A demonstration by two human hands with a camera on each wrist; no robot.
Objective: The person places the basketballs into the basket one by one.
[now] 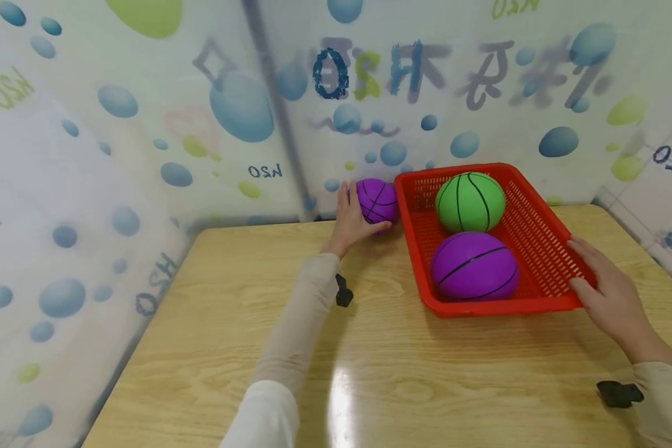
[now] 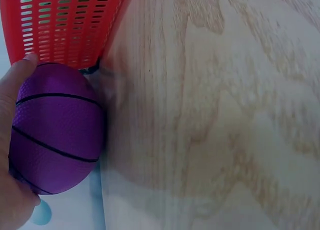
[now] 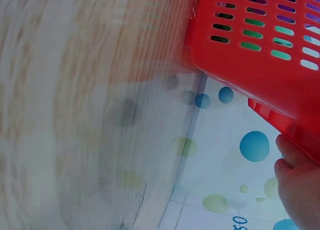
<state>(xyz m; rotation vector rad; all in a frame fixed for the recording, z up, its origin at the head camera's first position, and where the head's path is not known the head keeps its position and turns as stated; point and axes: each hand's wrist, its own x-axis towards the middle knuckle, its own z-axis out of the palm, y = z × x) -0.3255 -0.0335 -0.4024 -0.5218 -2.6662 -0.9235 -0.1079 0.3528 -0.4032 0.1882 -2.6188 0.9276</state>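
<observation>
My left hand (image 1: 351,219) grips a small purple basketball (image 1: 378,200) at the back edge of the table, with thumb and fingers spread to either side of it. In the left wrist view this purple basketball (image 2: 59,130) sits close against the wall of the red basket. The red plastic basket (image 1: 543,303) has slotted sides and stands at the right of the table. Inside it are a green basketball (image 1: 470,203) at the back and another purple basketball (image 1: 475,266) in front. My right hand (image 1: 613,292) holds the basket's right rim, thumb on the near side; its fingertips are partly hidden.
A wood-grain table (image 1: 246,298) lies under everything. Behind it rises a pale wall covering (image 1: 308,149) with blue and green dots and lettering, close to the purple ball and the basket. Black wrist straps (image 1: 343,292) show on both arms.
</observation>
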